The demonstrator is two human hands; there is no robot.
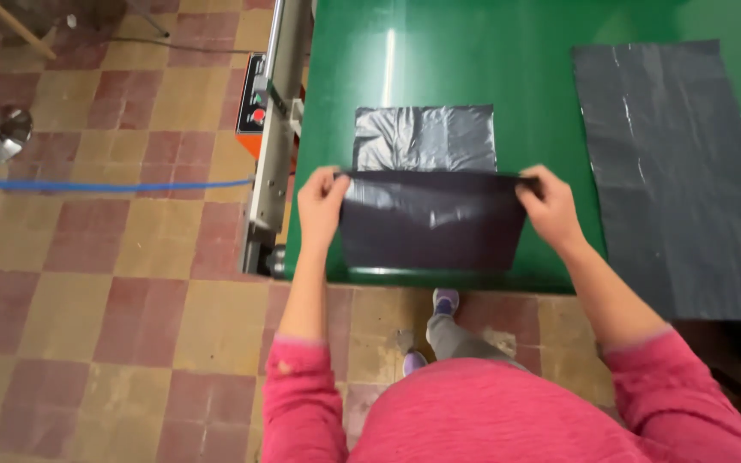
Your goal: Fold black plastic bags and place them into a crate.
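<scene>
A: Left hand [322,202] and right hand [547,206] are both pinched shut on the top corners of the dark plastic bag [430,221], held taut btwn them. That's what you asked first. Rest goes big to small?

B: Yes. Biggest?

A: Green table [439,51], fills the upper frame, glossy. Tiled floor [87,283] to the left & below, red/yellow checks. Then the large dark sheet [679,171], flat on the table's right side, well apart from the hands.

B: And the machine?

A: Metal rail unit [278,129] along the table's left edge, w/ an orange control box [253,105] on it. Blue hose [105,183] runs across the floor toward it. Shiny metal base [0,135] far left.

B: Smaller stuff?

A: Folded grey bag [426,137] lies flat on the table, just behind the held one. The held bag hangs over the table's near edge, top edge level, lower part draped down.

B: Which step, you reckon?

A: Looks like mid-fold or mid-stack: bag stretched flat, not yet laid down. My guess only.

B: Next move needs?

A: Prob. both hands moving fwd together, keeping the top edge straight & tension even, so it lands square w/o creasing. Thin film, so it'll slip if one grip slackens.
</scene>
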